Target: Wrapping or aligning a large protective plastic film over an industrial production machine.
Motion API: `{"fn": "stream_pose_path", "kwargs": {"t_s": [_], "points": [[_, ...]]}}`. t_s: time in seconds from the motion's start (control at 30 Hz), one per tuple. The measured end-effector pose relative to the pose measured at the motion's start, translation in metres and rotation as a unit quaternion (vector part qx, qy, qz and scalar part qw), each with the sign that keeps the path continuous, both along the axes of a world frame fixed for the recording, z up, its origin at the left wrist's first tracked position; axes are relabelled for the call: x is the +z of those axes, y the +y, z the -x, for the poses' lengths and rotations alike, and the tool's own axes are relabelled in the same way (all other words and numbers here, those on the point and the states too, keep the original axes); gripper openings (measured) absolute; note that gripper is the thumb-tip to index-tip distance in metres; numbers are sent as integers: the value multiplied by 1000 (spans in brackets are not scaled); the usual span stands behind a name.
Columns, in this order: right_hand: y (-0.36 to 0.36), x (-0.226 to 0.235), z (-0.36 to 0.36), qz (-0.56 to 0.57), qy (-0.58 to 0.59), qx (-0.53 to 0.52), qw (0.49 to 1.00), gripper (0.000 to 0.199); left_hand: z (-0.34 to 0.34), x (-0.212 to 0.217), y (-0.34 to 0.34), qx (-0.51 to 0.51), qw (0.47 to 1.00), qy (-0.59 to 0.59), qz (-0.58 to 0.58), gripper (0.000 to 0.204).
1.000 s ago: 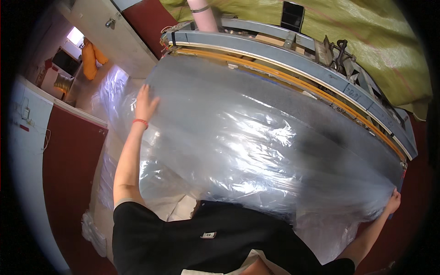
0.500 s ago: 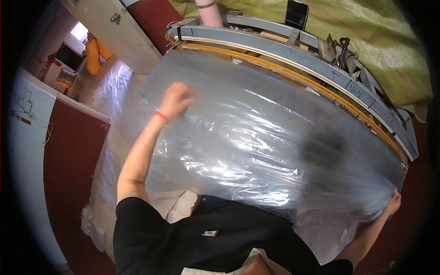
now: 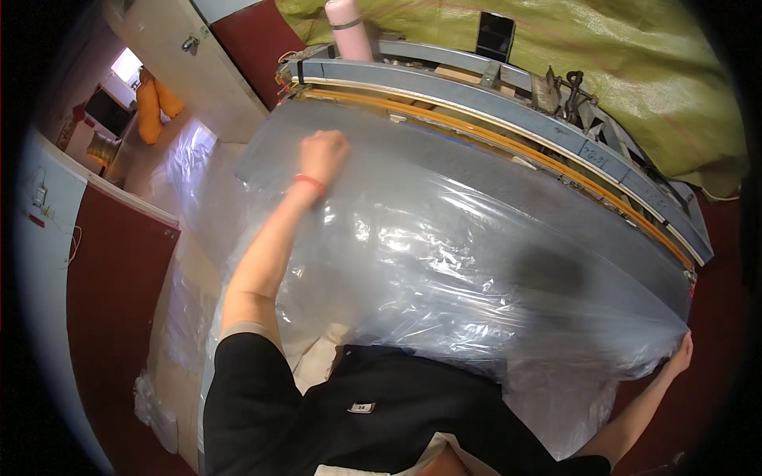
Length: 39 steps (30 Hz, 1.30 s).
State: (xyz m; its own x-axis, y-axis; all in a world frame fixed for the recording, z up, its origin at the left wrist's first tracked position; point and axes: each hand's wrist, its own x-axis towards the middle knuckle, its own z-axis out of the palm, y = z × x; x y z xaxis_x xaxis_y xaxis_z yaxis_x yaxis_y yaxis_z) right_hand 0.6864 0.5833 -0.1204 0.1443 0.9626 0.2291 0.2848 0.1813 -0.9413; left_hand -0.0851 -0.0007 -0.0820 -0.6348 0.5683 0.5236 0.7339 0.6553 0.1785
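Note:
A large clear plastic sheet [image 3: 429,246], shiny and wrinkled, lies over a grey-blue padded surface in front of me. My right hand [image 3: 680,355] grips the sheet's edge at the far right, and folds fan out from its fingers. Over the left part of the sheet is my left hand [image 3: 325,157], with a red band on its wrist. Its fingers are curled closed and slightly blurred; whether film is pinched in them is hidden. A dark shadow falls on the sheet between the hands.
Along the far side runs a grey metal frame [image 3: 444,86] with an orange strip [image 3: 508,143]. On it stand a pink bottle [image 3: 349,32] and metal clamps [image 3: 570,91]. A dark phone-like slab [image 3: 495,36] leans against a yellow-green tarp [image 3: 619,47]. At left is an open door [image 3: 190,71].
My left hand has moved a little right and away from me, its fingers now more tightly curled. My right hand stays at the sheet's right edge. The view has shifted slightly.

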Motion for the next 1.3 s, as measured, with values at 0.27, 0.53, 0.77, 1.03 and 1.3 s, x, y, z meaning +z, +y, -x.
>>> {"fn": "stream_pose_path", "kwargs": {"t_s": [0.27, 0.53, 0.77, 1.03, 1.3], "points": [[-47, 47, -15, 17, 94, -27, 995, 35, -15, 7, 10, -46, 998, -31, 7, 15], [10, 59, 85, -13, 96, -84, 992, 26, 34, 14, 2, -28, 979, -57, -193, 13], [47, -5, 169, -231, -165, -145, 948, 21, 107, -47, 34, 30, 884, -229, -406, 15], [72, -2, 196, -174, -61, -123, 975, 21, 155, -63, 54, -33, 835, -287, -469, 18], [80, 5, 178, -105, 100, -39, 989, 7, 132, -36, 53, -31, 803, -344, -485, 13]]}}
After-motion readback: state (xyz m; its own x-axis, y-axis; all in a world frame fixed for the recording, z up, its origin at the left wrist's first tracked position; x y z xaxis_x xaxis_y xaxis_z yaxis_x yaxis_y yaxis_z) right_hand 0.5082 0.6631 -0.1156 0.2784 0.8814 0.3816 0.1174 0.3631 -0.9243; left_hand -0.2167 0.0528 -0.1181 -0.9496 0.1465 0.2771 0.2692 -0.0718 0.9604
